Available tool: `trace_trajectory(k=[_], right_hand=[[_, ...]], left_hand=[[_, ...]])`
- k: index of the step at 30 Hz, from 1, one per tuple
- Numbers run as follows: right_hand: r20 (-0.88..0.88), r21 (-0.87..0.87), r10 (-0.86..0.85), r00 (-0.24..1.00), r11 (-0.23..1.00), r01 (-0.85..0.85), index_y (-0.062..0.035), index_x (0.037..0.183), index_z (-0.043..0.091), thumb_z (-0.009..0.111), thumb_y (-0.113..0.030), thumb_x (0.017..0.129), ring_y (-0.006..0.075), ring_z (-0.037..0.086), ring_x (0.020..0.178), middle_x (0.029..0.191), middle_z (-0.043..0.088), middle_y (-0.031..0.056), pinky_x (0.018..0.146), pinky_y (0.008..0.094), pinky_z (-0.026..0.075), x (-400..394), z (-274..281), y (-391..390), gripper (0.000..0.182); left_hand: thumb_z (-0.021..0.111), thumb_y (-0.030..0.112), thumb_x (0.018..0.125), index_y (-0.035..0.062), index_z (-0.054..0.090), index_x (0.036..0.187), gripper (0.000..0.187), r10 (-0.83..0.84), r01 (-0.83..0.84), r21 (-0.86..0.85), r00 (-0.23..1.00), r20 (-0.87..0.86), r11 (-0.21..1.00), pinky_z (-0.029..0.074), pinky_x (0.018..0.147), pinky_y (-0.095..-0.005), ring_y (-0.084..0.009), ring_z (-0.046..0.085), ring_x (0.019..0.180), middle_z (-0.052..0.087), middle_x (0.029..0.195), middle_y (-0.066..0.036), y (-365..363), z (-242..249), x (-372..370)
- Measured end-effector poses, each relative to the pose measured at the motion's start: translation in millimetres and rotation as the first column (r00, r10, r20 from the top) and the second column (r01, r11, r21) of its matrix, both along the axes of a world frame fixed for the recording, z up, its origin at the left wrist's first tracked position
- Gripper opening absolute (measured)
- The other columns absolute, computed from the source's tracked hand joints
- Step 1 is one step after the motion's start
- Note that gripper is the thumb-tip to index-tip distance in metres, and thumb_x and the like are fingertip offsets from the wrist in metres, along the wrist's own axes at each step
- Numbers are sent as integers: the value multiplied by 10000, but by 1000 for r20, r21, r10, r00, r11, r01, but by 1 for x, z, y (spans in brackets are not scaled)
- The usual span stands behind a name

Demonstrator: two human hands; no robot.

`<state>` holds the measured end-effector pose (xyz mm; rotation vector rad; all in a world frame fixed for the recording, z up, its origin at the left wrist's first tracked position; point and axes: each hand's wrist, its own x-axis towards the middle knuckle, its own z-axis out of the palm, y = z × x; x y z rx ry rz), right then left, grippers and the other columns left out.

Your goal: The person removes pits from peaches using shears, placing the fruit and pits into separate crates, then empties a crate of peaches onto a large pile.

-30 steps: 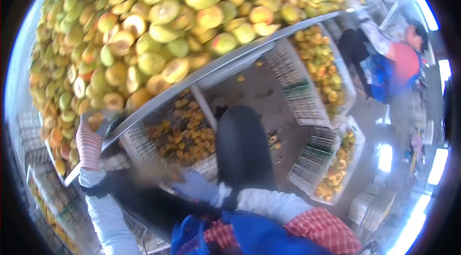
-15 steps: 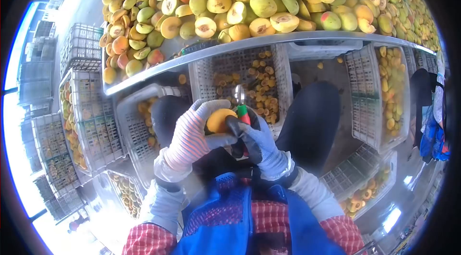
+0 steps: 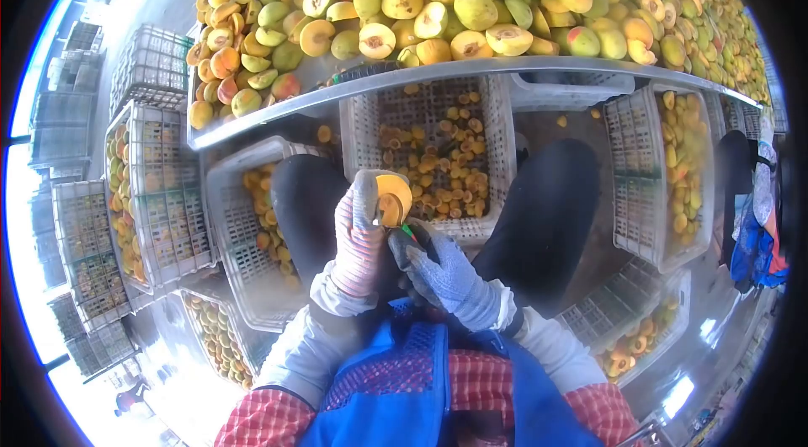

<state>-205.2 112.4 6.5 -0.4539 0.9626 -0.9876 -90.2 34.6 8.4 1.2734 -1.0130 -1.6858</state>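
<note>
My left hand (image 3: 357, 232), in a striped knit glove, is closed around a yellow peach half (image 3: 392, 197). Its cut face, with a brown hollow or stone in the middle, is turned up toward me. Just below and right of it, my right hand (image 3: 453, 274), in a grey-blue dark-palmed glove, grips a pitting spoon. Only a bit of the spoon's green handle (image 3: 409, 231) shows between the fingers; its metal head is hidden at the fruit. Both hands are close together between my knees, above my lap.
A metal-edged table (image 3: 353, 92) heaped with halved peaches (image 3: 475, 9) runs across the front. Beneath its edge stands a crate (image 3: 501, 135) with small brown-yellow pieces. More fruit crates stand left (image 3: 172, 186) and right (image 3: 631, 169). Another person's blue clothing (image 3: 753, 253) shows far right.
My left hand has turned the peach half so its cut face shows. The spoon's metal head, raised before, has dropped out of sight as my right hand tilted and lowered.
</note>
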Motion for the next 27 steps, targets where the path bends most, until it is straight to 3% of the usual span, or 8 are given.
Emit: trace_trajectory(k=[6,9,14,18,22,24,26,27], right_hand=[[153,62,-35,988,998,25,-65,1399,305,513,-271,952,133,594,645,946,539,54,406,231,441,5,-11,10,535],[168,83,-110,980,992,97,-44,1147,474,508,-171,955,79,523,612,860,550,33,506,233,458,3,1,6,233],[504,57,-39,863,998,12,-54,1100,492,477,-308,976,90,504,539,748,502,17,413,236,408,-2,-9,6,283],[983,-26,80,168,952,-304,-66,1008,503,425,-455,974,95,422,399,610,446,5,346,243,348,-3,-37,-3,398],[985,-170,173,-10,957,-234,-77,913,502,426,-517,955,85,363,344,527,430,-5,338,237,325,-9,-28,-7,449],[993,-111,104,-51,984,-137,-35,966,542,421,-486,967,81,400,393,580,457,4,341,231,324,-16,-37,-12,467],[997,-5,14,70,993,-120,-22,961,565,412,-470,978,74,395,413,583,449,6,317,226,298,-16,-66,-15,474],[995,22,-7,96,989,-147,-28,953,564,407,-481,977,74,385,406,581,445,6,314,224,290,-15,-71,-18,481]], left_hand=[[468,374,986,1,620,961,404,-27,51,-215,993,112,975,433,679,-228,-77,529,736,619,821,-33,2,-3,-1],[498,475,952,33,605,1008,458,-63,89,-189,988,142,978,462,719,-229,-76,574,796,631,868,-20,0,-8,2],[524,474,940,20,621,976,466,-112,126,-96,983,143,987,470,678,-230,-82,590,749,646,842,-30,-2,-12,1],[488,460,962,48,631,844,452,-156,138,170,983,96,976,382,553,-201,-37,473,578,554,642,41,-6,1,2],[462,462,967,87,615,872,416,157,-181,301,982,100,936,373,525,-202,-57,489,612,575,748,13,0,12,16],[446,427,971,85,603,838,399,427,-431,86,902,64,898,426,552,-198,-86,560,664,588,745,-17,-20,15,56],[558,368,927,28,608,930,344,400,-330,-254,862,312,909,507,689,-292,-140,604,741,613,862,-55,-51,28,102],[641,294,875,30,607,1036,311,319,72,-387,441,839,919,506,751,-332,-191,607,775,607,999,-81,-71,0,156]])
